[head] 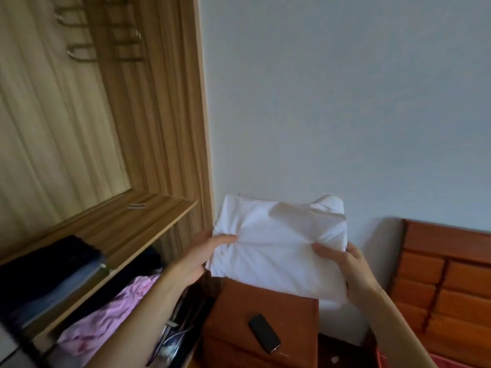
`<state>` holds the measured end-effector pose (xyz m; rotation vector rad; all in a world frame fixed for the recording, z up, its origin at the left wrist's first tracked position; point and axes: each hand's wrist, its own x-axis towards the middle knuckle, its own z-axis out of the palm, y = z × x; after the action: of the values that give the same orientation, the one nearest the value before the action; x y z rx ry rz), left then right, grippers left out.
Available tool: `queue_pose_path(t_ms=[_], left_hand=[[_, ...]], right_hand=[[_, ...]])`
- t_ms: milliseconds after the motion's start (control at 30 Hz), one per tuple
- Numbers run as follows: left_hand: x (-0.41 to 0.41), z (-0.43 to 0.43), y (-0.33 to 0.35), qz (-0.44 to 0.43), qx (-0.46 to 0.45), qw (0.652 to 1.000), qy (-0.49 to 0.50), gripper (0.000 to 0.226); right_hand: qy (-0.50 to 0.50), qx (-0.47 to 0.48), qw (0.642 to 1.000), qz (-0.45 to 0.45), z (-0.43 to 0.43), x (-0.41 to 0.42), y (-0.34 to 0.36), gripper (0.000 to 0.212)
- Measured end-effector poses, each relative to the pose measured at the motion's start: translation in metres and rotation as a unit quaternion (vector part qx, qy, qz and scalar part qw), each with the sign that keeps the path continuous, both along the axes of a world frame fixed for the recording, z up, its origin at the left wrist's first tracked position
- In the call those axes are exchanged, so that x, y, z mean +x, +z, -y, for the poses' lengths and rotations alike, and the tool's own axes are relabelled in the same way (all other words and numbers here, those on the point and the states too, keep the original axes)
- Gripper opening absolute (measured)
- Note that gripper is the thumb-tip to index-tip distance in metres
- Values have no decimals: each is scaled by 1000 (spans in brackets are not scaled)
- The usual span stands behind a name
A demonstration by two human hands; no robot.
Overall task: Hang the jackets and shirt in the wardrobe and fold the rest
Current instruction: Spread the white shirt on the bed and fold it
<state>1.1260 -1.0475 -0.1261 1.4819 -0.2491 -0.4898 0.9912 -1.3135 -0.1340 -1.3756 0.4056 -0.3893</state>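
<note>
While both hands, left (202, 257) and right (342, 264), pinch the folded white garment (279, 248) midair beside the wardrobe shelf (148, 216), uneven grip could loosen its folds.

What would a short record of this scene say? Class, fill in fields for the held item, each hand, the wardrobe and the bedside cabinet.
Held item: folded white garment, held up before the wall
Left hand: grips its left edge, thumb on top
Right hand: grips its right edge
Wardrobe: dark folded stack above a pink garment
Bedside cabinet: small black device on top
</note>
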Motion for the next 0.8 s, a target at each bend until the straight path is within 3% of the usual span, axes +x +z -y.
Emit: queue_pose_path(t_ms=[200, 333, 567, 700, 800], left_hand=[[67, -54, -18, 36, 63, 989, 127, 18], [101, -88, -19, 30, 93, 969, 226, 22], [135, -162, -24, 26, 191, 883, 427, 26], [148, -210, -31, 39, 275, 822, 498, 7], [159, -254, -43, 40, 300, 793, 529, 15]], right_hand=[[122, -46, 991, 6, -33, 129, -13, 13], [222, -41, 974, 10, -60, 213, -18, 22], [365, -53, 929, 14, -144, 334, -33, 28], [427, -97, 899, -1, -212, 387, -55, 24], [464, -108, 879, -4, -268, 435, -80, 47]])
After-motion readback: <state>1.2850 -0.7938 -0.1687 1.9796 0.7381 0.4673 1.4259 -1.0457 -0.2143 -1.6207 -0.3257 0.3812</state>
